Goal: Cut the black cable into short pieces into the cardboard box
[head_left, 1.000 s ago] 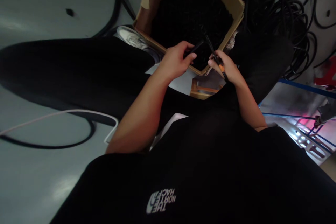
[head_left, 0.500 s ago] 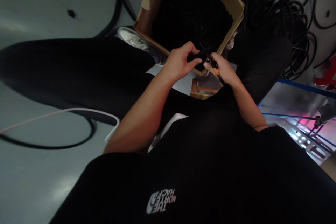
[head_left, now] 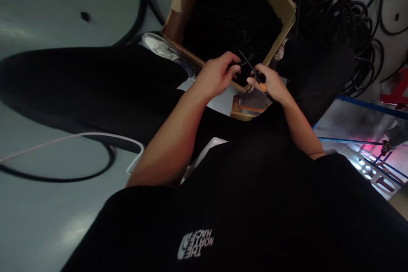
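My left hand [head_left: 216, 74] is closed on a small black piece [head_left: 242, 63] over the near edge of a cardboard box [head_left: 178, 44]. Just to its right, my right hand [head_left: 271, 83] grips a dark hand tool [head_left: 259, 79] with an orange part near the palm. The tool's thin tip points up and left, close to the black piece. Many small black pieces [head_left: 232, 12] fill the box below both hands. The exact shape of the held piece is hard to make out.
Coiled black cables [head_left: 357, 38] lie at the upper right. A wooden frame [head_left: 244, 110] is below the box. Blue bars [head_left: 366, 105] and a red object [head_left: 395, 93] stand at the right. A white cable [head_left: 79, 134] runs at the left.
My left fingers have closed in on the black piece, the thumb curling inward. The tool's tip has shifted slightly up and left in my right hand.
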The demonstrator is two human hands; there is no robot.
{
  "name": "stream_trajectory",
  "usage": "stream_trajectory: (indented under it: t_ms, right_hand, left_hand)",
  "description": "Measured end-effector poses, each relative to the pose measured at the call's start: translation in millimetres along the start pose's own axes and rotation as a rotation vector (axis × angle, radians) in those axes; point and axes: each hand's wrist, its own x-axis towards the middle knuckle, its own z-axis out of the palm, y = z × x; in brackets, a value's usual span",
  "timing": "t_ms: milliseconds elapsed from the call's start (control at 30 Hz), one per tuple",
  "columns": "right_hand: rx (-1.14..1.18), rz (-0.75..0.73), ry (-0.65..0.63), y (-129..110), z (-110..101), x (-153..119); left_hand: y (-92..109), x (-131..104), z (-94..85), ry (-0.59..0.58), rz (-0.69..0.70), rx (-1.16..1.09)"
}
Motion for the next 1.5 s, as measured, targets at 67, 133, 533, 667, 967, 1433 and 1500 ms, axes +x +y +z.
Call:
stream_trajectory:
  t_ms: [67, 133, 533, 667, 967, 1433, 1500]
  right_hand:
    - [0.021, 0.004, -0.015, -2, -2, -1]
    - [0.029, 0.007, -0.017, -4, -2, -2]
    - [-0.031, -0.035, -0.014, 9, 3, 0]
    - [-0.029, -0.081, -0.072, 10, 8, 3]
    - [-0.001, -0.003, -0.037, -3, 11, -2]
    - [-0.049, -0.004, 0.022, 8, 4, 0]
    - [-0.052, -0.009, 0.033, 9, 3, 1]
  left_hand:
    - [-2, 0, -0.1, 0.014, -0.007, 0.017]
    - [-3, 0, 0.2, 0.019, -0.009, 0.033]
    - [-8, 5, 3.2, 0.121, -0.052, -0.007]
    - [-7, 3, 9.3, 0.082, -0.059, -0.008]
    - [0, 6, 9.9, 0.074, -0.048, -0.001]
    - [-5, 0, 0.3, 0.039, 0.0, 0.019]
    - [-5, 0, 1.6, 0.006, -0.003, 0.022]
